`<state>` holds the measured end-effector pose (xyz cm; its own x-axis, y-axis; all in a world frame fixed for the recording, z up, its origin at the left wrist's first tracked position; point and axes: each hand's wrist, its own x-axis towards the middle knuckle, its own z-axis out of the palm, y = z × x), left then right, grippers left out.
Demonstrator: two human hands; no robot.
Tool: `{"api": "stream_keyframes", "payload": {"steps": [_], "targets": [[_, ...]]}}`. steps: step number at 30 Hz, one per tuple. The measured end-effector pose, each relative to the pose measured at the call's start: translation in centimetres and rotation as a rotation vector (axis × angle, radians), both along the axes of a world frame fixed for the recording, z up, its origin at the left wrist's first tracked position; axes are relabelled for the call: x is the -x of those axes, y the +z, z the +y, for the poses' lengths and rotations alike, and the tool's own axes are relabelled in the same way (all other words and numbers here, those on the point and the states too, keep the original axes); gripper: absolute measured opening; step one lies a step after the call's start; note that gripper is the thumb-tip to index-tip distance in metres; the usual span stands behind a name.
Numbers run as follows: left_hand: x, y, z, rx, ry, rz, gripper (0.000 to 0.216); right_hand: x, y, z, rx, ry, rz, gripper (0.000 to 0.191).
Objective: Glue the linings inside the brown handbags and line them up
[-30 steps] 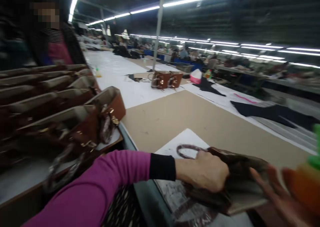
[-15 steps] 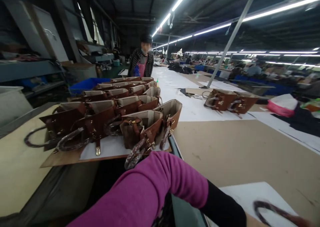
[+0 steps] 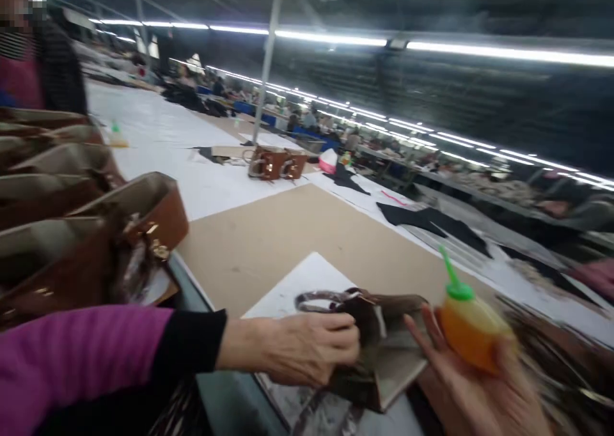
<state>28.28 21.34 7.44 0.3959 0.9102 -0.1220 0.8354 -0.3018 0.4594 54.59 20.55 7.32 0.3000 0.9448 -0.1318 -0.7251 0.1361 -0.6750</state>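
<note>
My left hand is closed on the near edge of a brown handbag, its fingers curled at the bag's opening. The bag lies tilted on a white sheet, its pale lining showing and one plastic-wrapped handle at the far side. In my right hand is a squeeze bottle with a green nozzle and amber liquid, nozzle pointing up. That hand's fingertips reach to the bag's right side; whether they press on it is blurred.
Rows of brown handbags stand at the left. Two more handbags sit farther back, near a post. Another green-topped bottle stands behind the rows. A person is at the far left. Dark cloth pieces lie right.
The view has swung right. My left arm now reaches to a handbag on the white sheet, with the hand in sight. My right hand and its bottle have come into view.
</note>
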Motion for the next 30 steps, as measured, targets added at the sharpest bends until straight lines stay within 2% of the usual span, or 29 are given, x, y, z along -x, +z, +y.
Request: {"api": "stream_keyframes", "payload": {"steps": [2,5,8,11,13,16,18,19,21,24,28,30], "targets": [[0.2,-1.6,0.6,0.038,-0.033,-0.003,0.027,-0.5,1.0,-1.0,0.019,-0.092,0.06,0.055],[1.6,-3.4,1.3,0.114,-0.033,0.036,0.022,0.4,1.2,-0.7,0.036,-0.132,0.144,0.068],[3.4,-3.6,1.9,0.107,-0.03,0.121,0.024,1.1,0.9,-0.3,0.037,-0.129,0.179,0.072],[3.6,-1.4,2.5,-0.025,0.058,0.178,0.025,1.3,0.7,0.0,0.03,-0.132,0.161,0.069],[2.4,0.9,2.4,-0.126,0.095,0.074,0.024,1.3,0.6,0.1,0.031,-0.128,0.148,0.066],[-1.0,3.8,1.7,-0.163,-0.023,-0.31,0.025,1.4,0.4,0.2,-0.002,-0.107,0.127,0.061],[-3.9,4.4,1.2,-0.026,-0.158,-0.524,0.027,1.5,0.3,0.3,-0.022,-0.103,0.123,0.056],[-5.3,4.2,1.2,0.069,-0.211,-0.581,0.027,1.6,0.2,0.3,-0.025,-0.104,0.126,0.053],[-7.8,3.1,1.6,0.21,-0.221,-0.619,0.025,1.8,0.3,0.3,-0.019,-0.105,0.136,0.051],[-9.7,1.1,2.9,0.285,-0.21,-0.53,0.023,2.1,0.4,0.3,-0.014,-0.108,0.132,0.053],[-8.3,-0.1,4.1,0.345,-0.387,-0.182,0.03,2.0,0.6,0.0,-0.021,-0.122,0.101,0.053],[-6.3,-0.6,4.5,0.34,-0.321,-0.072,0.033,1.7,0.7,-0.4,-0.009,-0.112,0.095,0.051]]}}
